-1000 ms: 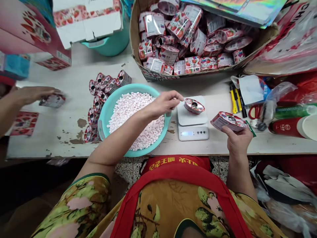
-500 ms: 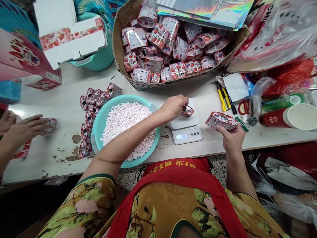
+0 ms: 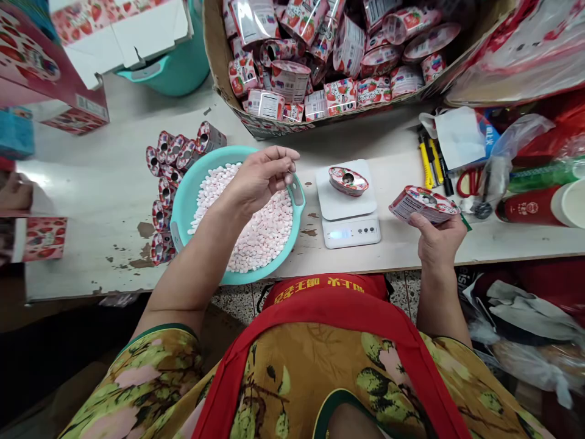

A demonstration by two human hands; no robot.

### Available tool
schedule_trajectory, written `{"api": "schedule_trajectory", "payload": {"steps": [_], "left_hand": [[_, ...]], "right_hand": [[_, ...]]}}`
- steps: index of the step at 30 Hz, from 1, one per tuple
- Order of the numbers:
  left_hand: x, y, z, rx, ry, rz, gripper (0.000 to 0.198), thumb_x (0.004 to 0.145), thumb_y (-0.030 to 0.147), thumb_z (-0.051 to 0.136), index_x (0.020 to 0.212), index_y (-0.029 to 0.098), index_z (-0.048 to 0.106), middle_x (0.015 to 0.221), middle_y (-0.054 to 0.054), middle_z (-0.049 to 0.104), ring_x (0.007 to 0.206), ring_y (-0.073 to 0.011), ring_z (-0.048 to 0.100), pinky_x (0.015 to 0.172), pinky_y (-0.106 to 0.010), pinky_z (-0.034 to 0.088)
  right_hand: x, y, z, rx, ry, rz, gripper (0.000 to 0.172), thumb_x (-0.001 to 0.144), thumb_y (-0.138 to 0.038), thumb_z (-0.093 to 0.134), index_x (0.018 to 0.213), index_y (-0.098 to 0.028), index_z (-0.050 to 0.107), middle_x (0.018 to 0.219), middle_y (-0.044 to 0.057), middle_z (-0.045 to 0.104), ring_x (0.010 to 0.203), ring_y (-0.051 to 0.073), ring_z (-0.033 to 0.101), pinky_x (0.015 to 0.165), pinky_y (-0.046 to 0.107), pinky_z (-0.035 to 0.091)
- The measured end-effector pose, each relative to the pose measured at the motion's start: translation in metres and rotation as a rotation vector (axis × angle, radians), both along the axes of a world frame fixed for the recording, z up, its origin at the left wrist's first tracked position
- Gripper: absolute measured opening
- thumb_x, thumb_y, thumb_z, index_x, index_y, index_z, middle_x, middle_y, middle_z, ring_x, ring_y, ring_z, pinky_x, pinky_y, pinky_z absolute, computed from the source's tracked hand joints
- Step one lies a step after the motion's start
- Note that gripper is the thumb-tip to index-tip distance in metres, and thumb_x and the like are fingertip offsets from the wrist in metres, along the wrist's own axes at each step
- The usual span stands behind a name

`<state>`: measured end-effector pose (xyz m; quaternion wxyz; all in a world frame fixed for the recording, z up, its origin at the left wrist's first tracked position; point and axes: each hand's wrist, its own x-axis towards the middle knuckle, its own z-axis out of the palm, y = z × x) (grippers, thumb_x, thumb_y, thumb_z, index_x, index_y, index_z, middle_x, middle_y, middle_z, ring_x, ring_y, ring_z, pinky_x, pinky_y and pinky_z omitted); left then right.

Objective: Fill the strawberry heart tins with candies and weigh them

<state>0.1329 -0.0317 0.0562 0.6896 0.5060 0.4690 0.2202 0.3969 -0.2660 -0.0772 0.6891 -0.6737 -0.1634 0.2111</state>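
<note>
We are drawing our left hand (image 3: 256,183) from the scale (image 3: 340,208) to above the basin (image 3: 183,210) left of it, fingers (image 3: 280,153) curled, whether empty we cannot tell, so the scale bears the first packet (image 3: 340,183) alone, while our right hand (image 3: 439,244) clamps the second packet (image 3: 410,204) right of it.

Yellow Chinese characters, among them 上火 and 喝王老, are running across the red apron (image 3: 329,299). The held strawberry packet (image 3: 421,205) is carrying print too small to read; the scale's display (image 3: 340,234) is glowing illegibly; a pink carton (image 3: 50,67) is showing a barcode.
</note>
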Motion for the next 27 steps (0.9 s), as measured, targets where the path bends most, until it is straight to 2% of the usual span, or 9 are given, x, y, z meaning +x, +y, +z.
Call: {"api": "schedule_trajectory", "payload": {"steps": [4, 10, 14, 17, 21, 25, 27], "left_hand": [[-0.012, -0.004, 0.001, 0.092, 0.009, -0.078, 0.014, 0.077, 0.004, 0.072, 0.088, 0.013, 0.07, 0.079, -0.003, 0.067, 0.057, -0.0074, 0.06, 0.05, -0.02, 0.045], [-0.008, -0.004, -0.005, 0.144, 0.102, -0.176, 0.01, 0.086, 0.024, 0.073, 0.088, 0.017, 0.066, 0.071, -0.001, 0.063, 0.046, -0.0071, 0.05, 0.045, -0.024, 0.036], [0.013, -0.004, -0.013, 0.236, 0.242, -0.328, 0.02, 0.09, 0.031, 0.069, 0.079, 0.017, 0.06, 0.064, 0.001, 0.054, 0.049, -0.0092, 0.048, 0.049, -0.025, 0.036], [0.044, -0.006, -0.024, 0.413, 0.357, -0.47, 0.021, 0.091, 0.032, 0.066, 0.078, 0.017, 0.061, 0.067, 0.0, 0.055, 0.06, -0.0133, 0.053, 0.057, -0.028, 0.038], [0.082, -0.006, -0.035, 0.628, 0.44, -0.613, 0.02, 0.09, 0.036, 0.068, 0.091, 0.017, 0.069, 0.072, -0.001, 0.062, 0.071, -0.0171, 0.054, 0.065, -0.03, 0.035], [0.087, -0.005, -0.032, 0.696, 0.524, -0.596, 0.026, 0.096, 0.039, 0.06, 0.107, 0.019, 0.071, 0.08, -0.002, 0.07, 0.075, -0.0192, 0.059, 0.067, -0.03, 0.036], [0.082, -0.008, -0.03, 0.754, 0.603, -0.667, 0.025, 0.096, 0.039, 0.062, 0.109, 0.021, 0.073, 0.088, -0.004, 0.074, 0.081, -0.0207, 0.063, 0.067, -0.03, 0.036]], "right_hand": [[-0.004, 0.005, 0.002, 0.007, -0.012, 0.022, 0.059, 0.049, -0.036, 0.097, 0.1, -0.017, 0.072, 0.1, 0.004, 0.075, 0.093, 0.022, 0.071, 0.093, 0.043, 0.061], [-0.002, 0.003, 0.004, -0.03, 0.004, 0.03, 0.064, 0.049, -0.039, 0.097, 0.104, -0.018, 0.071, 0.105, 0.005, 0.076, 0.096, 0.024, 0.072, 0.097, 0.047, 0.06], [-0.001, 0.001, 0.002, -0.036, 0.001, 0.008, 0.063, 0.048, -0.038, 0.097, 0.102, -0.017, 0.072, 0.104, 0.006, 0.076, 0.095, 0.023, 0.071, 0.096, 0.046, 0.06], [-0.003, 0.003, 0.003, -0.029, 0.002, -0.001, 0.061, 0.047, -0.036, 0.097, 0.099, -0.015, 0.071, 0.099, 0.006, 0.075, 0.09, 0.022, 0.07, 0.093, 0.044, 0.06], [-0.006, 0.004, 0.006, -0.05, -0.005, 0.012, 0.06, 0.048, -0.037, 0.096, 0.098, -0.015, 0.071, 0.098, 0.007, 0.076, 0.088, 0.022, 0.07, 0.091, 0.043, 0.061], [-0.002, 0.0, 0.003, -0.062, 0.012, 0.016, 0.061, 0.048, -0.035, 0.097, 0.099, -0.014, 0.071, 0.099, 0.007, 0.075, 0.09, 0.022, 0.071, 0.09, 0.043, 0.061], [0.001, -0.002, 0.0, -0.058, 0.02, 0.008, 0.062, 0.048, -0.035, 0.097, 0.1, -0.014, 0.07, 0.101, 0.008, 0.075, 0.091, 0.023, 0.071, 0.091, 0.044, 0.061]]}}
